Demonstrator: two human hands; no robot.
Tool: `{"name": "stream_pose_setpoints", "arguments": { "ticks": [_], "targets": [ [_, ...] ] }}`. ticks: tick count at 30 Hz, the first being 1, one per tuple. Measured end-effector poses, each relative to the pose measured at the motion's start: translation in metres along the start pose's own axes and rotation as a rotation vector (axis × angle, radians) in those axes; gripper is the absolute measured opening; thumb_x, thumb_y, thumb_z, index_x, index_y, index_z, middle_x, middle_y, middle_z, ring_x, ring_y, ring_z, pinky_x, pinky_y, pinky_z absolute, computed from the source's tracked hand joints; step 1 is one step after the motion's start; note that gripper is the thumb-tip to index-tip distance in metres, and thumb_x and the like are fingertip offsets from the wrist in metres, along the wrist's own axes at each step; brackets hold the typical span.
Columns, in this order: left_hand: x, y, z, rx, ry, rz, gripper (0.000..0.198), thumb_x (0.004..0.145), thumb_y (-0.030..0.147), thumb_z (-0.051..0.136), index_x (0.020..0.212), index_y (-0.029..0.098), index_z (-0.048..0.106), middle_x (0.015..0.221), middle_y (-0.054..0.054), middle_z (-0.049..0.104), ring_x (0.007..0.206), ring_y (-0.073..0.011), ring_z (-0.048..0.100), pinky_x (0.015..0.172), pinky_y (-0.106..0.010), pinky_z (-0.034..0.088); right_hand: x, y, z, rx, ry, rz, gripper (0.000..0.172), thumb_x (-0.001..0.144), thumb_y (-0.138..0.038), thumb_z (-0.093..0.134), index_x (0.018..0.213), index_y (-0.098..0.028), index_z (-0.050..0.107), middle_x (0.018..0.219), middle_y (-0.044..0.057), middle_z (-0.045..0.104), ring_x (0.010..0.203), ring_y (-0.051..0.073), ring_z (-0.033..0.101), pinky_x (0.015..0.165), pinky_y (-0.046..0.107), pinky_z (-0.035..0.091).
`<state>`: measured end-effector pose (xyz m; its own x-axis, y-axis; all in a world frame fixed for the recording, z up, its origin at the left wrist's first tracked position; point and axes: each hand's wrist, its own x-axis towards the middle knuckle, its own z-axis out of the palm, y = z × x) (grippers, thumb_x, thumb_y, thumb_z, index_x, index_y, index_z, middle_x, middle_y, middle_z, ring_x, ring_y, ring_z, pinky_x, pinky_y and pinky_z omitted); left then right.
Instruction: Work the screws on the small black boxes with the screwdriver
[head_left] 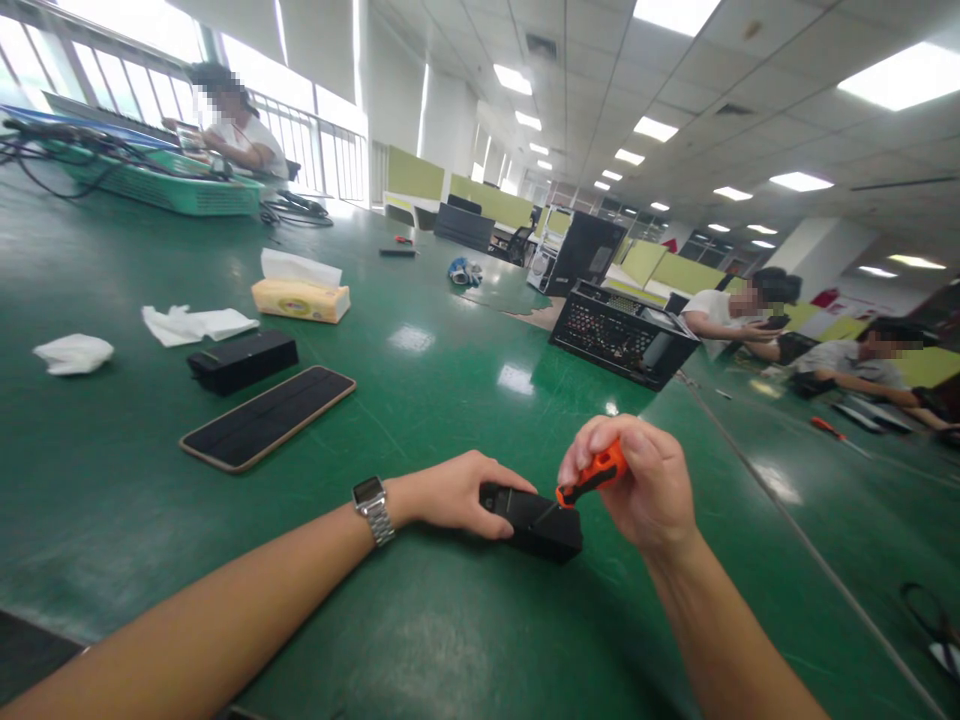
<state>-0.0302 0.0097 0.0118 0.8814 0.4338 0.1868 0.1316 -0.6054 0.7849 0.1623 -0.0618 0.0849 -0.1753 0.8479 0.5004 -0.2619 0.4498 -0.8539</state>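
Note:
A small black box-shaped device (541,524) lies on the green table (420,400) in front of me. My left hand (459,492) grips its left end, fingers curled over it; a metal watch (373,507) is on that wrist. My right hand (643,482) is closed round an orange-handled screwdriver (594,474), whose tip points down onto the device's top.
Further left lie a dark flat panel (268,416), another black box (243,360), a tissue box (301,297) and crumpled tissues (73,353). A black computer case (622,333) stands behind. A green basket (161,180) sits far left. Other people sit at the far left and right.

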Motion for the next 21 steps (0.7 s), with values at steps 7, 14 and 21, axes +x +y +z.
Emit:
{"name": "stream_pose_setpoints", "arguments": {
  "ticks": [7,14,21],
  "targets": [
    [0.001,0.0,0.0,-0.005,-0.001,0.017,0.044,0.073,0.025,0.07,0.117,0.022,0.067,0.087,0.0,0.067,0.073,-0.0136,0.057,0.068,-0.02,0.043,0.002,0.002,-0.001,0.387,-0.143,0.182,0.035,0.09,-0.042,0.051,0.062,-0.02,0.055,0.052,-0.006,0.045,0.038,0.007,0.041,0.041,0.02,0.037],
    [0.0,0.0,0.0,-0.013,-0.013,0.014,0.042,0.074,0.024,0.07,0.116,0.022,0.067,0.089,0.0,0.067,0.075,-0.014,0.057,0.069,-0.021,0.043,0.0,0.0,0.014,0.32,0.078,0.147,0.044,0.08,-0.064,0.056,0.068,-0.023,0.045,0.046,-0.011,0.031,0.035,0.005,0.018,0.037,0.017,0.023],
    [0.001,-0.003,0.001,-0.009,0.004,0.023,0.039,0.073,0.024,0.071,0.112,0.022,0.068,0.079,0.003,0.063,0.069,-0.0118,0.053,0.063,-0.018,0.04,-0.008,0.001,0.028,0.235,-0.061,0.102,0.032,0.076,-0.036,0.071,0.063,-0.022,0.045,0.044,-0.008,0.044,0.033,0.006,0.033,0.035,0.018,0.027]
  ]
}}
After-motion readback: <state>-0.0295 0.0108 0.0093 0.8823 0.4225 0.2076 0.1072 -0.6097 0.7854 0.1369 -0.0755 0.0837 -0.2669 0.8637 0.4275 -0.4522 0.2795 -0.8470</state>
